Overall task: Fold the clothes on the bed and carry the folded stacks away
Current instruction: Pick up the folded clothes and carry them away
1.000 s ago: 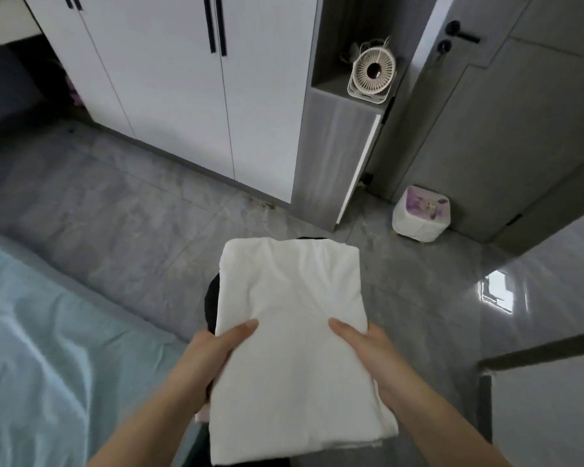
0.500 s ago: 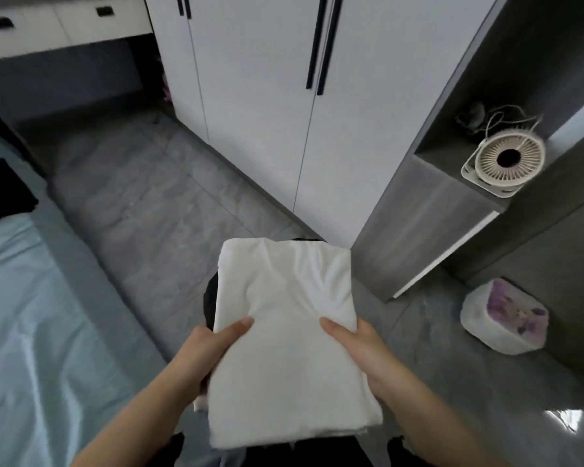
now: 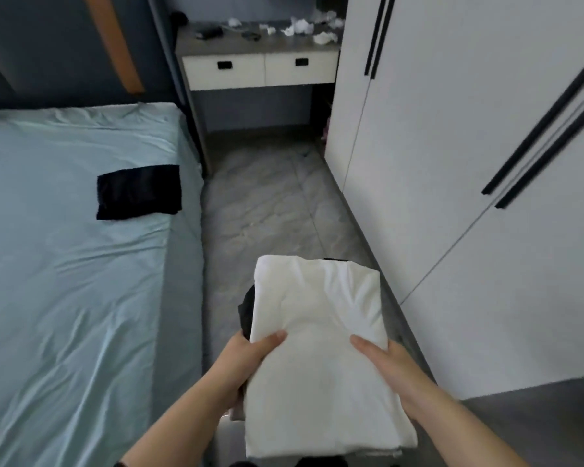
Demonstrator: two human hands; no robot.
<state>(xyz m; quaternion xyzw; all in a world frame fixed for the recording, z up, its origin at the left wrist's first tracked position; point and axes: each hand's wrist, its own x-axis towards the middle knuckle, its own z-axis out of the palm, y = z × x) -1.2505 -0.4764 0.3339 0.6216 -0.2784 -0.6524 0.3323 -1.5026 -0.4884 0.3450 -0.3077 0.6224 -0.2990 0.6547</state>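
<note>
Here, a folded stack of white cloth over black cloth (image 3: 317, 365) is gripped at its sides by the left hand (image 3: 246, 358) and the right hand (image 3: 391, 369), thumbs curled on top. A folded black garment (image 3: 139, 192) is seen on the pale-green bed (image 3: 64, 281).

top of stack (image 3: 317, 332): smooth white cloth
bed sheet (image 3: 64, 281): creased cloth, slight sheen
floor (image 3: 267, 203): polished stone-look tile
wardrobe doors (image 3: 452, 129): matt white

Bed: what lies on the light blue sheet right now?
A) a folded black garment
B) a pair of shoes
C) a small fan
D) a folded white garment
A: a folded black garment lies on the bed near its floor-side edge, while the white-topped stack is gripped by the left hand and the right hand over the floor.
</note>
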